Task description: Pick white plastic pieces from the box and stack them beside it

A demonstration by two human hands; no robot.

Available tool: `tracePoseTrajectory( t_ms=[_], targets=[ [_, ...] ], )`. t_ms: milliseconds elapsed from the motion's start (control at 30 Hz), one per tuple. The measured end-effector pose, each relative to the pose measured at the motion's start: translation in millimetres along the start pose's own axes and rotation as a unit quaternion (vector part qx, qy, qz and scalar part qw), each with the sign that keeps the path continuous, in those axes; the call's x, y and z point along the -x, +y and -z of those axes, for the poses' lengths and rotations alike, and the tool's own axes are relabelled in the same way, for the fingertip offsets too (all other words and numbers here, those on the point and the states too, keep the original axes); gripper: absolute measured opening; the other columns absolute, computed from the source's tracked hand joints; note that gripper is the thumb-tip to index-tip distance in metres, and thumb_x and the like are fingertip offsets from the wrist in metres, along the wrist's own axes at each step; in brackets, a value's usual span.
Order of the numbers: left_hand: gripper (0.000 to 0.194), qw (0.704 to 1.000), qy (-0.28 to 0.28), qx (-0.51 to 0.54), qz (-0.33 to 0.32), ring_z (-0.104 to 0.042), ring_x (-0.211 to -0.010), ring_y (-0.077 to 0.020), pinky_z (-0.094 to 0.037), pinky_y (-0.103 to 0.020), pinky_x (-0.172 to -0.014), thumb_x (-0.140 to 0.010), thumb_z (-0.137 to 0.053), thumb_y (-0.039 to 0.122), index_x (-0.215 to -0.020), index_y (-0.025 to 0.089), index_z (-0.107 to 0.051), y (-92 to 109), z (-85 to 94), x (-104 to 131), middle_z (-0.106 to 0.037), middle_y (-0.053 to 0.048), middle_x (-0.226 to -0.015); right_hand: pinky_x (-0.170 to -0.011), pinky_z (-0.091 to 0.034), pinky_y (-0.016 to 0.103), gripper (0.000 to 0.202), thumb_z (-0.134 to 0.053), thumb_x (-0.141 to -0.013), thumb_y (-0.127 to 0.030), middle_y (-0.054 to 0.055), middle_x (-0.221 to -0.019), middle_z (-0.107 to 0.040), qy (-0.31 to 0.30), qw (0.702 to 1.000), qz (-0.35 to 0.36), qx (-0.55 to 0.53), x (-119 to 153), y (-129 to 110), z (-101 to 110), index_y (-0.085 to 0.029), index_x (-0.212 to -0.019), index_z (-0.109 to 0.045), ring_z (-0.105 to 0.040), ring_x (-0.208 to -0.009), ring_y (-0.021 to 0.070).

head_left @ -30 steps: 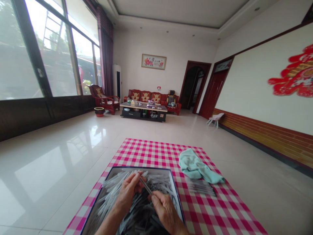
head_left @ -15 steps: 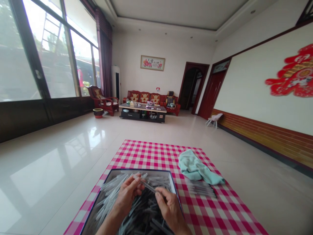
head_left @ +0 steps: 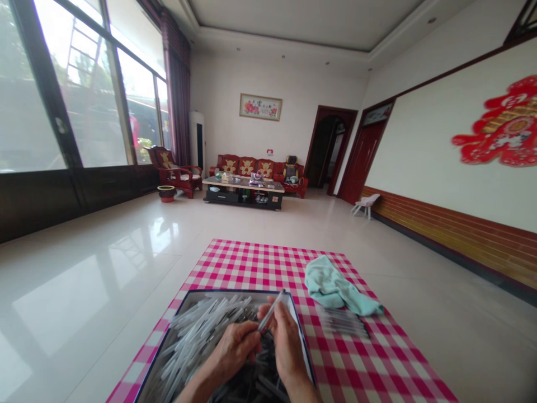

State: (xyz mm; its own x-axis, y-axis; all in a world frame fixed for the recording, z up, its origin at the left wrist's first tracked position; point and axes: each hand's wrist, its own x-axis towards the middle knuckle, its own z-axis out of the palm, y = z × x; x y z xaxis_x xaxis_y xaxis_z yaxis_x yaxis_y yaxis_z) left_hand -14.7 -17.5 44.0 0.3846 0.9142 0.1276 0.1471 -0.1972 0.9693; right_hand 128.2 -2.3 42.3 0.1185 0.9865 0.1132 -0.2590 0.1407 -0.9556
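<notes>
Over the box, my left hand (head_left: pixel 238 346) pinches the lower end of a clear pen (head_left: pixel 271 312) between thumb and fingers. The pen points up and to the right, and its dark end is uppermost. My right hand (head_left: pixel 287 341) is closed about the pen's upper part, with fingertips behind it and the thumb along its right side. Below both hands lies a shallow box (head_left: pixel 302 346) with a dark blue rim. Many clear tubes (head_left: pixel 188 330) fill its left side, and dark slender pieces (head_left: pixel 264 386), partly hidden by my hands, lie on the right.
To the box's right, a row of clear pens (head_left: pixel 342 323) lies on the pink checked tablecloth (head_left: pixel 369 369), just below a crumpled mint-green cloth (head_left: pixel 335 285). Beyond the table stand a low coffee table (head_left: pixel 243 196), a wooden sofa (head_left: pixel 239 162) and a small chair (head_left: pixel 367 204).
The pen has swung from sloping down to the right to pointing up to the right. My left hand has moved right and down to its lower end; my right hand has turned upright.
</notes>
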Motion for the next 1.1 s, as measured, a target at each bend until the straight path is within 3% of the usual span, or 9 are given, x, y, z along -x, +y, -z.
tracePoseTrajectory(
  t_ms=[233, 333, 467, 567, 633, 700, 867, 1000, 1100],
  targets=[
    [0.041, 0.996, -0.053, 0.073, 0.001, -0.058, -0.058, -0.0116, -0.038, -0.019, -0.047, -0.092, -0.049, 0.054, -0.090, 0.015, -0.063, 3.3, 0.7, 1.7, -0.065, -0.004, -0.077, -0.051, -0.048, 0.027, 0.043, -0.048, -0.090, -0.058, 0.006, -0.101, -0.072, -0.095, 0.995, -0.038, 0.017, 17.8, -1.8, -9.2, -0.021, -0.105, -0.064, -0.064, -0.066, 0.0183],
    [0.040, 0.997, -0.047, 0.061, -0.017, -0.059, -0.061, -0.0140, -0.042, -0.020, -0.049, -0.092, -0.048, 0.052, -0.085, 0.017, -0.066, 9.3, -0.7, 3.6, -0.066, -0.005, -0.074, -0.060, -0.052, 0.029, 0.040, -0.047, -0.092, -0.055, 0.006, -0.102, -0.072, -0.106, 0.993, -0.023, 0.045, 21.6, -11.0, -8.6, -0.022, -0.105, -0.065, -0.067, -0.079, 0.0209],
    [0.038, 0.999, 0.001, 0.005, -0.054, -0.058, -0.054, -0.0138, -0.043, -0.023, -0.051, -0.095, -0.045, 0.044, -0.078, 0.019, -0.067, 10.1, -1.2, 3.9, -0.066, -0.004, -0.066, -0.088, -0.051, 0.034, 0.038, -0.044, -0.094, -0.051, 0.006, -0.099, -0.072, -0.070, 0.991, 0.045, 0.103, 19.3, -16.6, -7.9, -0.022, -0.098, -0.068, -0.066, -0.096, 0.0226],
    [0.030, 0.989, 0.081, -0.094, -0.082, -0.056, -0.049, -0.0134, -0.042, -0.022, -0.048, -0.094, -0.048, 0.038, -0.081, 0.021, -0.068, -1.8, 0.6, 1.9, -0.065, -0.001, -0.062, -0.079, -0.053, 0.031, 0.039, -0.040, -0.096, -0.048, 0.006, -0.088, -0.072, -0.049, 0.979, 0.076, 0.182, 16.1, -15.5, -6.4, -0.022, -0.096, -0.068, -0.067, -0.084, 0.0214],
    [0.022, 0.966, 0.158, -0.176, -0.104, -0.060, -0.055, -0.0154, -0.045, -0.023, -0.054, -0.093, -0.051, 0.033, -0.085, 0.023, -0.069, -12.7, 2.2, 0.0, -0.067, -0.001, -0.065, -0.068, -0.052, 0.028, 0.036, -0.041, -0.096, -0.042, 0.005, -0.074, -0.069, -0.051, 0.946, 0.124, 0.294, 16.1, -15.2, -4.2, -0.022, -0.085, -0.068, -0.064, -0.070, 0.0196],
    [0.018, 0.940, 0.212, -0.229, -0.136, -0.067, -0.068, -0.0179, -0.049, -0.025, -0.063, -0.091, -0.053, 0.031, -0.093, 0.023, -0.069, -21.8, 2.9, -1.4, -0.072, -0.003, -0.079, -0.065, -0.049, 0.027, 0.030, -0.043, -0.096, -0.032, 0.004, -0.069, -0.065, -0.050, 0.890, 0.204, 0.405, 18.0, -16.7, -1.6, -0.022, -0.078, -0.066, -0.061, -0.066, 0.0187],
    [0.023, 0.926, 0.148, -0.288, -0.194, -0.067, -0.072, -0.0164, -0.051, -0.024, -0.067, -0.097, -0.041, 0.025, -0.097, 0.022, -0.063, -23.9, -0.2, 0.0, -0.069, -0.005, -0.082, -0.090, -0.047, 0.039, 0.031, -0.042, -0.089, -0.008, 0.010, -0.110, -0.064, -0.094, 0.769, 0.389, 0.498, 20.9, -25.0, -0.4, -0.021, -0.110, -0.061, -0.057, -0.107, 0.0263],
    [0.024, 0.920, 0.116, -0.305, -0.214, -0.066, -0.070, -0.0153, -0.050, -0.023, -0.066, -0.098, -0.037, 0.024, -0.098, 0.021, -0.061, -15.5, -1.1, 4.1, -0.067, -0.005, -0.080, -0.079, -0.049, 0.037, 0.021, -0.048, -0.087, -0.006, 0.005, -0.088, -0.066, -0.143, 0.745, 0.365, 0.539, 18.2, -30.0, -0.7, -0.021, -0.092, -0.061, -0.060, -0.088, 0.0235],
    [0.019, 0.914, 0.130, -0.323, -0.208, -0.067, -0.073, -0.0161, -0.051, -0.024, -0.068, -0.097, -0.045, 0.027, -0.109, 0.022, -0.058, -12.7, 1.3, 5.9, -0.068, -0.005, -0.084, -0.077, -0.050, 0.035, 0.024, -0.047, -0.087, -0.004, 0.004, -0.087, -0.067, -0.142, 0.748, 0.349, 0.546, 9.5, -33.3, 16.6, -0.022, -0.094, -0.060, -0.061, -0.086, 0.0225]
  ],
)
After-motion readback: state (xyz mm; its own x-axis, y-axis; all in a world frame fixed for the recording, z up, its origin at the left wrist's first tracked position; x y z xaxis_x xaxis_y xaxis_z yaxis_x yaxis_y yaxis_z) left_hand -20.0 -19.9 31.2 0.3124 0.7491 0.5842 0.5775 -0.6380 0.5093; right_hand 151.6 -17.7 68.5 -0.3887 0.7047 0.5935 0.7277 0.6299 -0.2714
